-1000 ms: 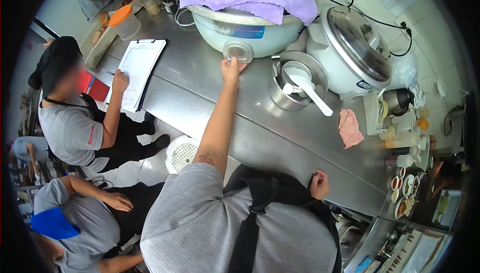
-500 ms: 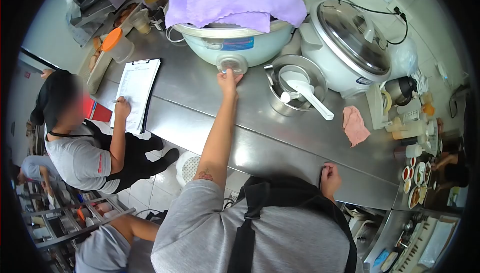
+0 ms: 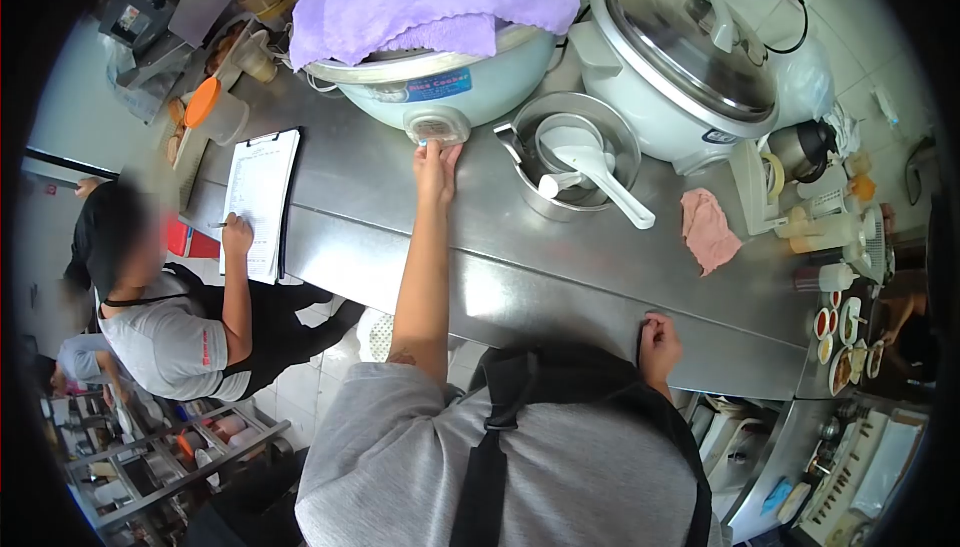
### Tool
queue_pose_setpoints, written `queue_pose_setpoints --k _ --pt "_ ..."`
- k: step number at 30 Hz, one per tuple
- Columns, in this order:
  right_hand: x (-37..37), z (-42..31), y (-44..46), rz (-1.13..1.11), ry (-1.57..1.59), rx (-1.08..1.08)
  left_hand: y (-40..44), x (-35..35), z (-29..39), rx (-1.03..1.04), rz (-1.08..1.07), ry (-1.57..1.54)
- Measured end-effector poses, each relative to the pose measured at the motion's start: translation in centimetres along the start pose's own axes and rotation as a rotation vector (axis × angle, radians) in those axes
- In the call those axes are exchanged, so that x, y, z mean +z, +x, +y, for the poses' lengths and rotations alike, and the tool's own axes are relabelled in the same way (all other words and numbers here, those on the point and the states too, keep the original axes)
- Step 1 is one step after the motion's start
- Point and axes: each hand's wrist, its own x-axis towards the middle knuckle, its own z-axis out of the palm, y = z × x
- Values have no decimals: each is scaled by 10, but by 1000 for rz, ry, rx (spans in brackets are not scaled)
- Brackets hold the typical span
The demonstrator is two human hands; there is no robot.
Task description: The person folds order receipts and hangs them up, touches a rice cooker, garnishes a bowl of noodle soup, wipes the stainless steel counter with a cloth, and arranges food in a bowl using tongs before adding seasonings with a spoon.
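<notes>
My left hand (image 3: 437, 172) reaches forward to the switch housing (image 3: 437, 127) on the front of a large pale rice cooker (image 3: 370, 102). Its fingertips pinch at the housing's lower edge, and the exact contact is hard to see. A purple cloth (image 3: 430, 7) drapes over this cooker's top. My right hand (image 3: 659, 345) is curled at the front edge of the steel counter (image 3: 540, 272). A thin dark edge shows beside its fingers, too little to name.
Right of the cooker stand a steel pot (image 3: 580, 209) holding a white scoop (image 3: 615, 187), and a second rice cooker (image 3: 650, 97) with a metal lid. A pink cloth (image 3: 708, 230) lies nearby. At left, a co-worker (image 3: 165, 317) writes on a clipboard (image 3: 262, 197).
The view has shifted slightly, so the cookers and pot sit further left. My left hand stays at the switch housing, my right hand at the counter edge. The co-worker's writing hand has moved slightly.
</notes>
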Motion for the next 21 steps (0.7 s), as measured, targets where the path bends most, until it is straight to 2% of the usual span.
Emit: queue_pose_setpoints --k 5,8,11,21 --pt "-1 -8 2 -6 -4 29 7 -1 -7 28 28 66" --pt "-2 -12 4 -18 -17 36 3 14 -13 136 212 108" --pt "1 -4 5 -5 -10 43 2 30 -13 93 366 86" --pt "4 -4 4 15 -5 42 -6 37 -9 79 342 66"
